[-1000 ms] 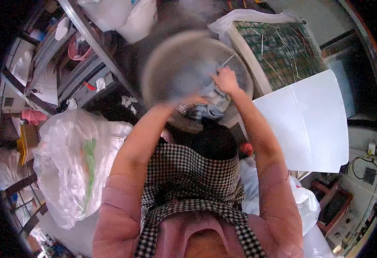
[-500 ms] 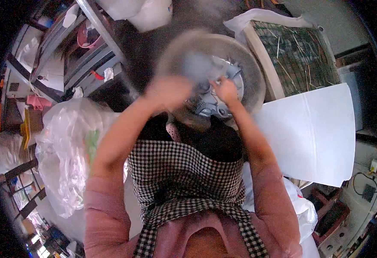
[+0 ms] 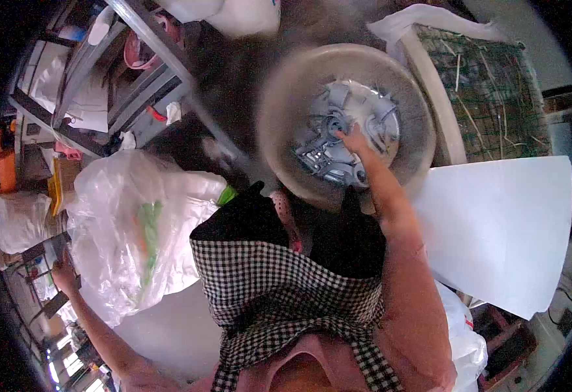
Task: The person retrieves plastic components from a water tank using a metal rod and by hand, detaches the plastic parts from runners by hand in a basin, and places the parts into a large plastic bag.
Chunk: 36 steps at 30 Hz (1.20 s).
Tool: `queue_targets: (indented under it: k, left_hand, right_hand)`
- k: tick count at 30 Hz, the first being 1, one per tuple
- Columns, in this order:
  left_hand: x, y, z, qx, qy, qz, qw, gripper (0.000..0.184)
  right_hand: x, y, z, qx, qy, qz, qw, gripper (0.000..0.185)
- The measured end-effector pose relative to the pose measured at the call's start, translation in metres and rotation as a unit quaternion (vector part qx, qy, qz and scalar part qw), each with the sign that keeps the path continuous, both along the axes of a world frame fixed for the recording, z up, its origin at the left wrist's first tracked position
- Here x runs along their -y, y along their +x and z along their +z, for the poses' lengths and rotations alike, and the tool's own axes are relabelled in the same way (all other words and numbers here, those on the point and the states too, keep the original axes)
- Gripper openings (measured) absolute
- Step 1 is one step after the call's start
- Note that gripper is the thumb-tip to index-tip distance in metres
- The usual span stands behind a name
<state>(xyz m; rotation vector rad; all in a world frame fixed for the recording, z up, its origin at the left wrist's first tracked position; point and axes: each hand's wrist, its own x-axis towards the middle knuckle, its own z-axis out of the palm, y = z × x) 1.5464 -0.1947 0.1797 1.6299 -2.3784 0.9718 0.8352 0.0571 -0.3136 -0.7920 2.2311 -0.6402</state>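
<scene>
My right hand [image 3: 358,140] reaches into a large round basin [image 3: 279,98], thumb and a finger apart over several grey plastic parts [image 3: 338,166]. A grey part with a round ring [image 3: 333,125] lies right by its thumb. I see nothing held in this hand. My left hand [image 3: 65,274] is stretched far out to the left, beyond a clear plastic bag [image 3: 106,215] and close to a rack. It is small and dim there, so its fingers and anything in them cannot be made out.
A metal frame [image 3: 152,42] stands at the upper left, with a pink basket [image 3: 143,49] behind it. Right of the basin are a crate with green netting [image 3: 488,91] and a large white sheet [image 3: 495,222]. White bags [image 3: 465,340] lie at the lower right.
My left hand has moved from the basin's left side out to the far left. My right hand remains in the basin, its thumb and finger now apart. The view has shifted slightly.
</scene>
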Motion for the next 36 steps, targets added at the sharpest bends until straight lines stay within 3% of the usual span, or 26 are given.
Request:
queue_targets:
  k: [1,2,5,6,7,8,9,10,12,13,14,15,16,17,18,19,21,22,23,25,26,28,29,31,32,36]
  left_hand:
    - [-0.002,0.001,0.005,0.022,-0.068,0.053,0.996,0.052]
    - [0.002,-0.001,0.007,0.041,-0.136,0.104,0.984,0.060]
    - [-0.001,-0.170,-0.034,-0.189,0.044,-0.127,0.973,0.036]
    - [-0.008,-0.226,-0.066,-0.237,0.156,-0.132,0.950,0.036]
    - [-0.014,-0.282,-0.097,-0.286,0.262,-0.122,0.914,0.037]
    - [-0.024,-0.334,-0.154,-0.424,0.398,-0.128,0.803,0.033]
    - [-0.060,-0.409,-0.161,-0.177,0.395,-0.165,0.886,0.038]
    - [-0.042,-0.412,-0.245,-0.152,0.475,-0.188,0.846,0.048]
    - [-0.093,-0.489,-0.261,-0.219,0.653,-0.171,0.705,0.060]
    - [-0.119,-0.529,-0.268,-0.246,0.726,-0.141,0.627,0.066]
    - [-0.129,-0.544,-0.286,-0.255,0.780,-0.079,0.565,0.062]
    - [-0.138,-0.555,-0.295,-0.257,0.806,-0.052,0.531,0.061]
    - [-0.149,-0.567,-0.300,-0.257,0.829,-0.023,0.496,0.059]
    - [-0.162,-0.571,-0.302,-0.339,0.873,-0.018,0.349,0.058]
    - [-0.169,-0.572,-0.302,-0.411,0.891,-0.009,0.191,0.059]
    - [-0.168,-0.574,-0.297,-0.408,0.893,-0.010,0.191,0.059]
    - [-0.163,-0.578,-0.287,-0.271,0.859,0.036,0.433,0.051]
    - [-0.160,-0.582,-0.283,-0.250,0.823,0.010,0.509,0.052]
    - [-0.158,-0.578,-0.294,-0.250,0.823,0.010,0.510,0.052]
    - [-0.154,-0.567,-0.325,-0.203,0.578,-0.319,0.723,0.053]
    - [-0.155,-0.560,-0.331,-0.164,0.609,-0.331,0.702,0.044]
    - [-0.169,-0.560,-0.313,-0.112,0.594,-0.344,0.718,0.038]
    - [-0.173,-0.564,-0.301,-0.068,0.574,-0.357,0.734,0.033]
    - [-0.172,-0.565,-0.298,-0.039,0.577,-0.368,0.728,0.024]
    - [-0.171,-0.564,-0.303,-0.012,0.579,-0.359,0.732,0.024]
    - [-0.172,-0.560,-0.308,0.026,0.592,-0.354,0.723,0.022]
  right_hand:
    - [0.008,0.001,-0.013,0.047,-0.034,-0.071,0.996,0.093]
    - [0.017,0.003,-0.054,-0.126,-0.066,-0.059,0.988,0.081]
    - [0.026,-0.001,-0.044,-0.060,0.051,-0.042,0.996,0.067]
    - [0.024,-0.003,-0.034,-0.060,0.053,-0.040,0.996,0.067]
    - [0.018,-0.004,-0.019,-0.064,0.028,-0.052,0.996,0.061]
    - [0.012,-0.004,-0.003,-0.067,0.004,-0.064,0.996,0.057]
    - [0.007,-0.005,0.011,-0.069,0.007,-0.066,0.995,0.057]
    - [0.001,-0.005,0.023,-0.047,-0.071,-0.086,0.993,0.054]
    - [-0.007,-0.003,0.046,-0.032,-0.145,-0.114,0.982,0.051]
    - [-0.005,0.002,0.058,0.149,-0.273,-0.226,0.923,0.052]
    - [-0.004,0.007,0.066,0.319,-0.387,-0.322,0.803,0.052]
    - [-0.006,0.012,0.068,0.312,-0.388,-0.328,0.803,0.052]
    - [-0.007,0.015,0.070,0.376,-0.460,-0.298,0.747,0.052]
    - [-0.005,0.016,0.071,0.436,-0.526,-0.263,0.681,0.051]
    - [-0.004,0.017,0.076,0.432,-0.523,-0.260,0.687,0.050]
    - [-0.008,0.011,0.086,0.429,-0.525,-0.262,0.687,0.050]
    - [-0.026,-0.011,0.108,0.351,-0.383,-0.241,0.819,0.044]
    - [-0.034,-0.017,0.111,0.308,-0.305,-0.226,0.872,0.042]
    - [-0.037,-0.020,0.111,0.308,-0.306,-0.226,0.872,0.042]
    - [-0.039,-0.025,0.111,0.120,-0.407,-0.174,0.889,0.046]
    - [-0.039,-0.021,0.113,0.120,-0.408,-0.176,0.888,0.046]
    - [-0.036,-0.003,0.139,-0.076,-0.280,-0.032,0.956,0.049]
    - [-0.035,-0.004,0.145,-0.077,-0.282,-0.034,0.956,0.049]
    - [-0.032,-0.006,0.152,0.027,-0.143,0.003,0.989,0.059]
    - [-0.031,-0.003,0.136,0.075,-0.169,-0.007,0.983,0.068]
    - [-0.026,-0.003,0.128,0.061,-0.103,-0.030,0.992,0.069]
